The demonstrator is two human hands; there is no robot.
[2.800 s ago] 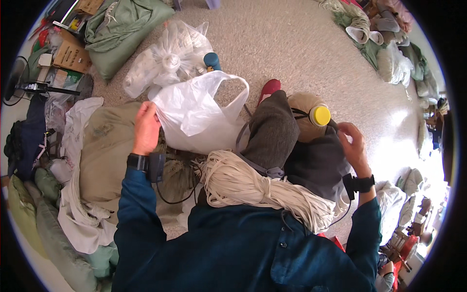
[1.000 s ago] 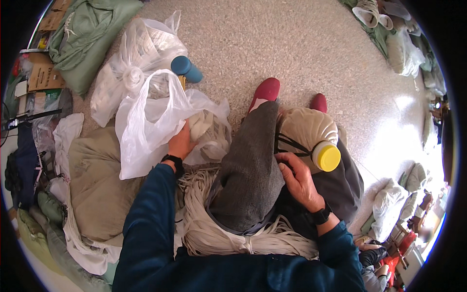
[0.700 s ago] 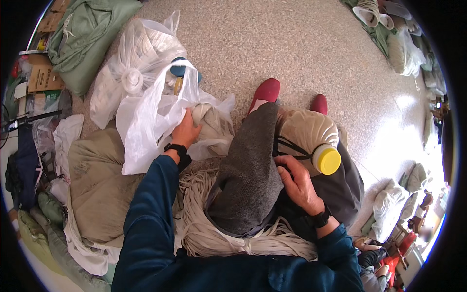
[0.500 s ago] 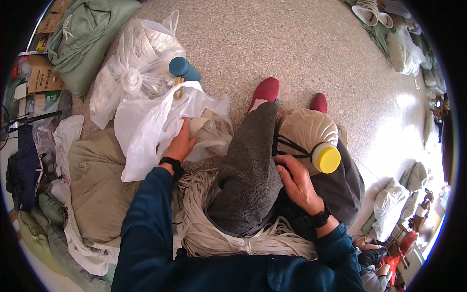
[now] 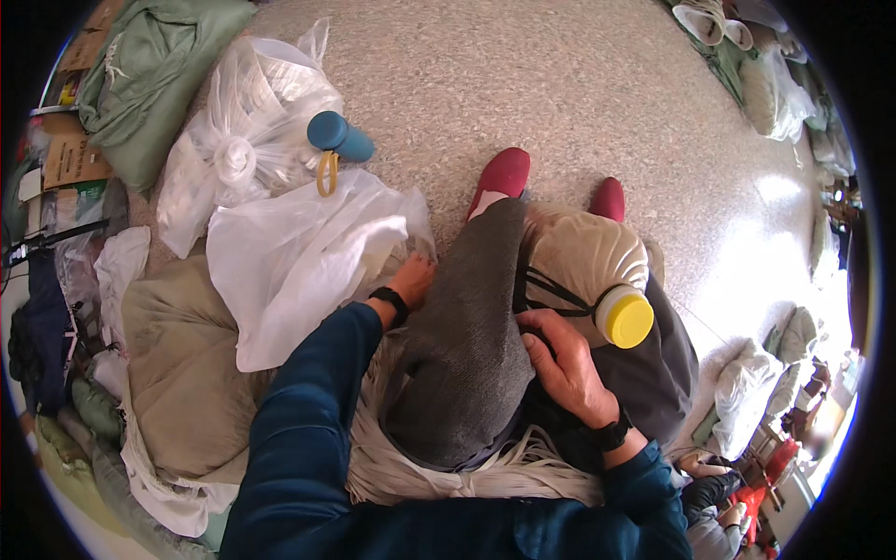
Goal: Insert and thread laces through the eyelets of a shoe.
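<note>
On my left lies a white plastic bag (image 5: 280, 252), its upper sheet crumpled and spread over the floor. My left hand (image 5: 413, 280) is closed at the bag's right edge, next to my grey trouser leg (image 5: 457, 345); its fingertips are partly hidden in the film. Between my legs sits a beige cloth-wrapped bundle (image 5: 579, 243) with black cords and a yellow-capped white container (image 5: 623, 317) at its near end. My right hand (image 5: 567, 364) is closed beside the bundle's cords, against the trouser leg. What its curled fingers hold, if anything, cannot be seen.
A blue bottle (image 5: 341, 135) with a yellow loop (image 5: 327, 175) stands beyond the bag, near a knotted clear bag (image 5: 238, 140). A green sack (image 5: 154, 84) and a brown cloth sack (image 5: 182, 355) lie left. Pale strips (image 5: 467, 485) are bundled under me. Wrapped bags (image 5: 747, 392) line the right.
My left hand has moved right and slightly down, from the middle of the bag to its right edge. The white sheet now covers the beige contents more. My right hand has barely moved.
</note>
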